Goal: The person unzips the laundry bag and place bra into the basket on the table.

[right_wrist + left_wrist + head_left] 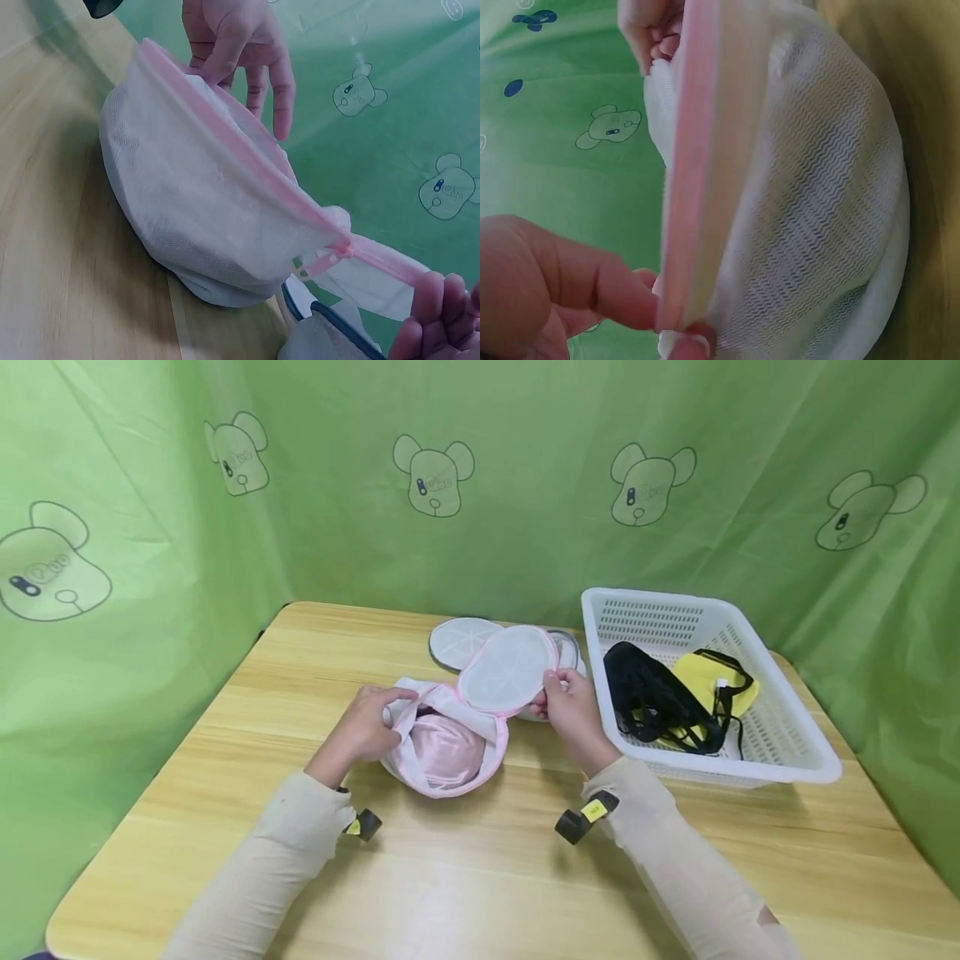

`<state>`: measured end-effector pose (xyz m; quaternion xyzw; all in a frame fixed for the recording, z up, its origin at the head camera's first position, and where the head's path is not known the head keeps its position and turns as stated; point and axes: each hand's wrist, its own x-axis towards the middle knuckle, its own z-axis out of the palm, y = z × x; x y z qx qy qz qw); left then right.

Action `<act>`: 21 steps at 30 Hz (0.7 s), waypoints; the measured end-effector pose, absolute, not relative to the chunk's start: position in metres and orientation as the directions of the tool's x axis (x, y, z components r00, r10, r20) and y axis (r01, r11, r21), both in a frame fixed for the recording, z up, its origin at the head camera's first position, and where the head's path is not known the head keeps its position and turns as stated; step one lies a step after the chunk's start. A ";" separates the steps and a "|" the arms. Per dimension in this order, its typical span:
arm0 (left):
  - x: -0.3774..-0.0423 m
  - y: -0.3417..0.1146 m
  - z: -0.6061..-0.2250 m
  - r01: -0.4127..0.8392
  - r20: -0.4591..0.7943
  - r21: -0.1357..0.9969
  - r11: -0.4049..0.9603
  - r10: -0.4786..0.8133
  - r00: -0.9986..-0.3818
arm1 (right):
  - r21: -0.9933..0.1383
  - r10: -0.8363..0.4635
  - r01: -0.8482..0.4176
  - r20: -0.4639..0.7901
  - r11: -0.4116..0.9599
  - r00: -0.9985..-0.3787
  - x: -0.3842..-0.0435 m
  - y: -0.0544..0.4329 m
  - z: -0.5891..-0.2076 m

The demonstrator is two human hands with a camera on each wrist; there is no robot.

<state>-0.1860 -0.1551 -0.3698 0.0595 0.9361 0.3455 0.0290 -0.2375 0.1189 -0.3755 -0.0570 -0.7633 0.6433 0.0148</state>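
Observation:
A white mesh laundry bag (482, 722) with pink zip trim stands unzipped on the table, its round lid (507, 670) folded back. Inside lies a shiny pink satin garment (447, 750), rounded like a bra cup. My left hand (367, 724) pinches the bag's rim at the left; the left wrist view shows thumb and finger on the pink trim (694, 165). At the lid's right edge my right hand (572, 710) pinches the pink border. The right wrist view shows the bag's side (195, 202) bulging, with my left hand (240, 45) above it.
Behind the lid lies a second mesh bag (459, 642) with dark grey trim, partly hidden. A white plastic basket (787, 727) at the right holds a black item (648, 697) with straps and a yellow one (693, 672). A green curtain (525, 410) hangs behind the wooden table (465, 877).

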 end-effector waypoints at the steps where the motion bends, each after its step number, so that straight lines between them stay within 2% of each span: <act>1: -0.186 -0.155 -0.369 0.086 -0.020 0.656 0.750 0.132 -0.991 | -0.985 0.107 0.081 -0.065 0.153 -0.992 -0.238 0.119 -0.376; 10: -0.185 -0.151 -0.364 0.056 -0.048 0.732 0.679 0.133 -0.990 | -0.995 0.041 0.100 -0.100 -0.016 -0.994 -0.237 0.116 -0.374; 16: -0.183 -0.148 -0.362 0.011 -0.082 0.794 0.608 0.125 -0.989 | -0.998 -0.123 0.005 -0.013 0.065 -0.992 -0.223 0.103 -0.370; 21: -0.183 -0.145 -0.361 -0.006 -0.101 0.811 0.586 0.130 -0.986 | -0.977 -0.326 -0.133 0.073 0.168 -0.943 -0.209 0.085 -0.376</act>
